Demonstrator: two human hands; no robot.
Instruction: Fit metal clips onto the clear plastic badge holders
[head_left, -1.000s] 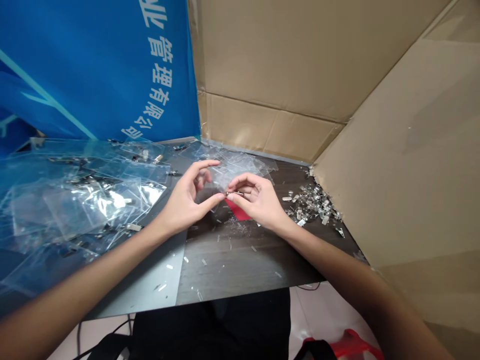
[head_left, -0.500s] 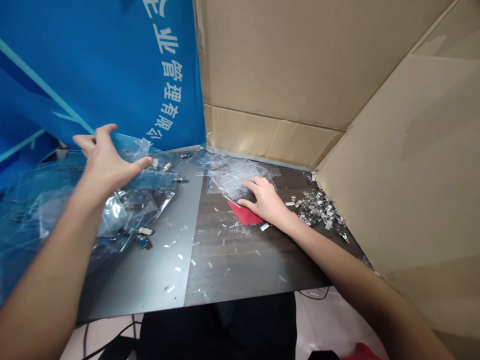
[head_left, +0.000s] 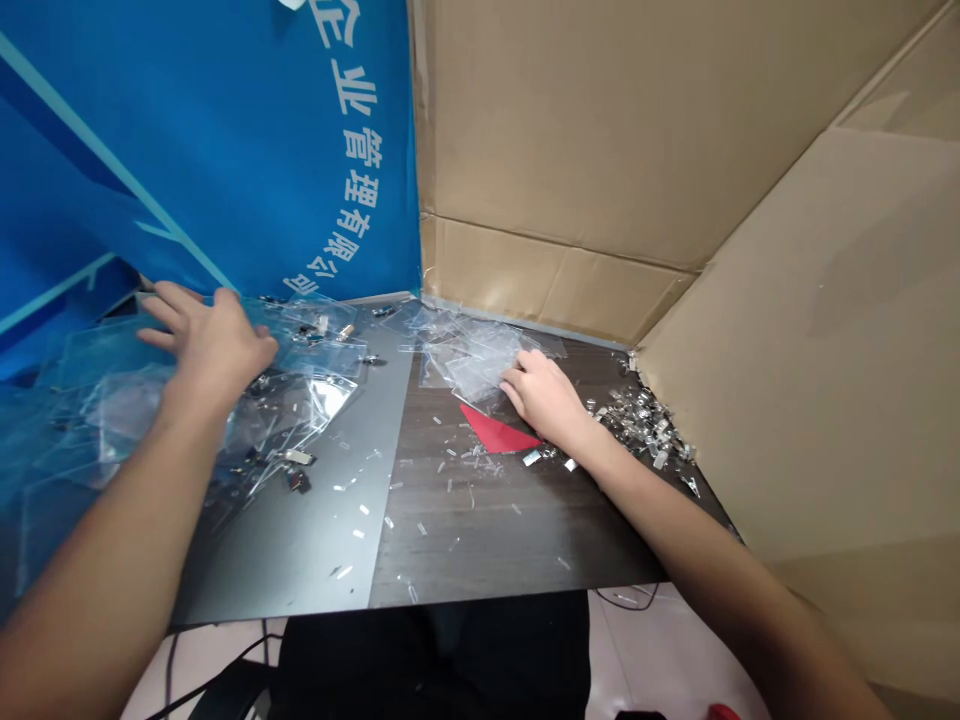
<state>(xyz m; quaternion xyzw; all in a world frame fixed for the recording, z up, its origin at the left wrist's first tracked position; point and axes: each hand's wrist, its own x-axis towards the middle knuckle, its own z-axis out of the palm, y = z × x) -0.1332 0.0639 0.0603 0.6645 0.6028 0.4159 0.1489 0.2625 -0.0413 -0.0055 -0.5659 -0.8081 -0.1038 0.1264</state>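
Note:
My left hand [head_left: 206, 345] lies flat with spread fingers on a heap of clear plastic sleeves with metal clips [head_left: 292, 390] at the left of the table. My right hand [head_left: 544, 395] rests on a smaller stack of empty clear sleeves [head_left: 465, 355] in the middle, fingers curled onto the top sleeve at the stack's right edge. Whether they pinch it I cannot tell. A red sheet [head_left: 499, 432] pokes out from under the stack, just left of my right wrist. A pile of small metal clips [head_left: 645, 420] lies right of that hand.
The dark table [head_left: 465, 540] is strewn with tiny clear plastic scraps. A blue banner with white characters [head_left: 225, 150] stands behind the left side. Cardboard walls [head_left: 600, 150] close off the back and right. The table's front edge runs near my lap.
Both hands were together, working a clip at the centre. My left hand swung left and came down on the clipped-sleeve heap; my right hand dropped onto the empty-sleeve stack.

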